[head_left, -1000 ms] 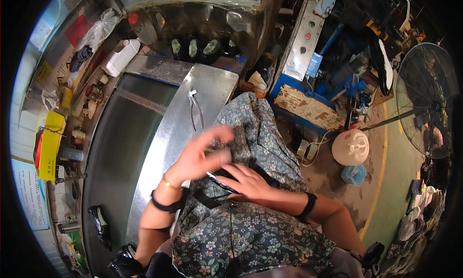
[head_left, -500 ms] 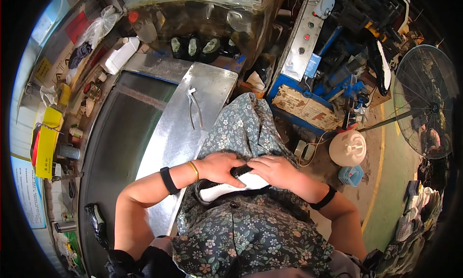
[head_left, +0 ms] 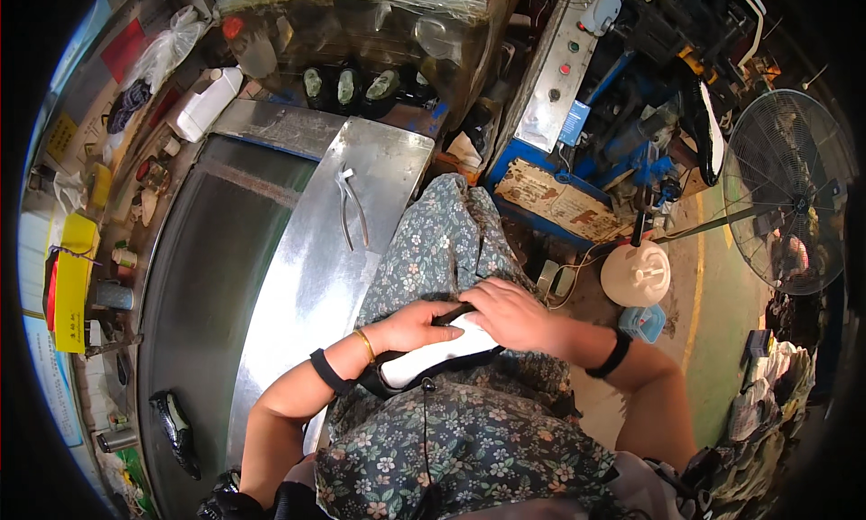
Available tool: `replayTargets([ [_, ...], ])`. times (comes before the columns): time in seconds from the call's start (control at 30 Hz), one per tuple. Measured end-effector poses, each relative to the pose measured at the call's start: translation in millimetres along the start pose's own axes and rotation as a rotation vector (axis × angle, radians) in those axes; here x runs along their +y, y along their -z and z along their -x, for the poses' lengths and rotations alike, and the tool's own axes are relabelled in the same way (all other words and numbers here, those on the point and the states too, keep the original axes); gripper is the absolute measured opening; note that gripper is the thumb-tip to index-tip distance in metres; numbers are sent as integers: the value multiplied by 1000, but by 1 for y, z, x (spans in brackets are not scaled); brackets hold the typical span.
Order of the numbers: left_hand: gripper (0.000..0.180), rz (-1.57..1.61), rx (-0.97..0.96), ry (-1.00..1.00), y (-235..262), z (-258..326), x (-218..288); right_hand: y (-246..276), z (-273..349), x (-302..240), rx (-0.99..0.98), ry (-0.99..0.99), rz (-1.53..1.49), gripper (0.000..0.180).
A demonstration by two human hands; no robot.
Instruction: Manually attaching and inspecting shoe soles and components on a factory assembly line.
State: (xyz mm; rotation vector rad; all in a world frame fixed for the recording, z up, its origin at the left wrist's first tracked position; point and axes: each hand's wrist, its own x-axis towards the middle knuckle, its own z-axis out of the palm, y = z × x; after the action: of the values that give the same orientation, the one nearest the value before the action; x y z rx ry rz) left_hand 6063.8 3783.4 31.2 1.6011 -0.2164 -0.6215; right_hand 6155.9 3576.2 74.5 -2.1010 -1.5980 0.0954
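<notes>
A black shoe upper with a white underside (head_left: 431, 361) lies across my lap, bottom side up. My left hand (head_left: 417, 327) is closed on its near side, the thumb stretched over the white surface. On the far right end of the shoe, my right hand (head_left: 516, 316) grips the black edge with bent fingers; part of that end is hidden under it. A floral apron (head_left: 442, 434) lies beneath the shoe. Ahead to the left, a pair of metal pincers (head_left: 348, 204) rests on the shiny metal tabletop (head_left: 302, 276), touched by neither hand.
Left of the metal top runs a dark conveyor belt (head_left: 212, 276) with a black shoe (head_left: 175, 432) on it. Several shoes (head_left: 345, 89) stand at the back. A blue machine (head_left: 559, 195), a pale plastic jug (head_left: 635, 272) and a large fan (head_left: 785, 191) are on the right.
My right hand has shifted along the shoe's far edge, its fingers now more bent over it. The left thumb still presses on the white underside. The whole view has swung slightly.
</notes>
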Motion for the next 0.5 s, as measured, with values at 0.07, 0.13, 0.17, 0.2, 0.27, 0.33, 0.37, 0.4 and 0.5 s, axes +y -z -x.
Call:
replayTargets([
  [0.07,52,57,13,-16,-1,0,-11,-8,8,2,37,-37,-99,25],
  [0.13,54,-206,43,-85,-4,-1,-14,-14,13,6,69,-78,-126,15],
  [0.17,52,-253,70,-118,-8,-6,-15,-14,13,10,110,-20,-33,7],
  [0.2,50,-250,26,-34,-6,-8,-3,-20,15,18,113,-35,13,7],
  [0.27,49,-113,-43,61,-2,-10,1,-21,6,34,-74,-177,-113,10],
  [0.33,51,-83,-31,25,-5,-9,-14,1,-38,39,-318,-239,-446,20],
  [0.37,51,-141,14,-36,-9,-8,-16,-14,-64,42,-301,-368,-703,21],
  [0.4,51,-197,54,-102,-13,-7,-17,-27,-102,39,-257,-495,-768,28],
  [0.5,53,-308,74,-41,-18,-10,-5,-99,-187,35,-196,-262,93,50],
])
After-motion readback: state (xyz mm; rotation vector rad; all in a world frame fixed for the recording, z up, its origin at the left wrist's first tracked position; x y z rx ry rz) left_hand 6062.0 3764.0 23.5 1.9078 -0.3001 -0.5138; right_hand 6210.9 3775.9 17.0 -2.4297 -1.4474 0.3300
